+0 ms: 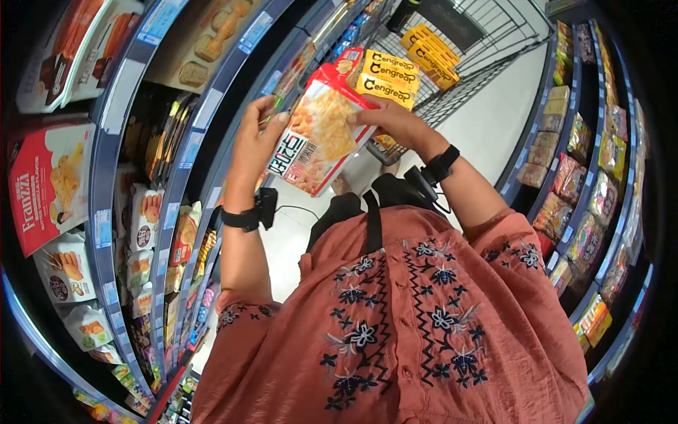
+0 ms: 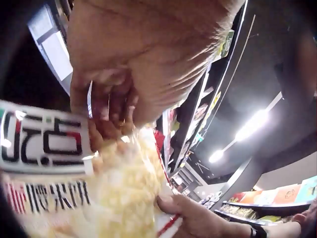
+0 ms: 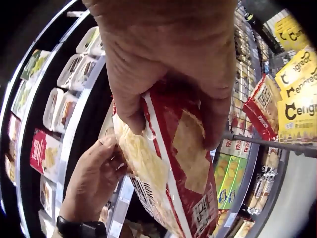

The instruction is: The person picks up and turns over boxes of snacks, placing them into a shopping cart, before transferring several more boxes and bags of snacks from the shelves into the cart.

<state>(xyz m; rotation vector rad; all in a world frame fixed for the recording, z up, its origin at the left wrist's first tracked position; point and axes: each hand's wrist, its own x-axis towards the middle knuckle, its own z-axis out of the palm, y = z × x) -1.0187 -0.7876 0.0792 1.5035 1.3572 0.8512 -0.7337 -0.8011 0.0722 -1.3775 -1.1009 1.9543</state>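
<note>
A red and white bag of rice crackers (image 1: 318, 134) is held up tilted in front of the body. My right hand (image 1: 399, 124) grips its right side, thumb on the front face and fingers behind. From the right wrist view, that hand (image 3: 173, 64) clasps the bag's red side panel (image 3: 190, 153). My left hand (image 1: 258, 141) is at the opposite edge, thumb and bent fingers on the bag. Those fingers (image 2: 111, 101) show close up against the crackers print in the left wrist view.
Beyond the bag stands a wire shopping cart (image 1: 487, 71) with yellow packs (image 1: 431, 56) inside. More yellow packs (image 1: 387, 78) and another red bag (image 3: 262, 106) are near its close end. Stocked shelves line the left (image 1: 106, 141) and right (image 1: 572, 169). A red Franzzi box (image 1: 53, 180) sits leftmost.
</note>
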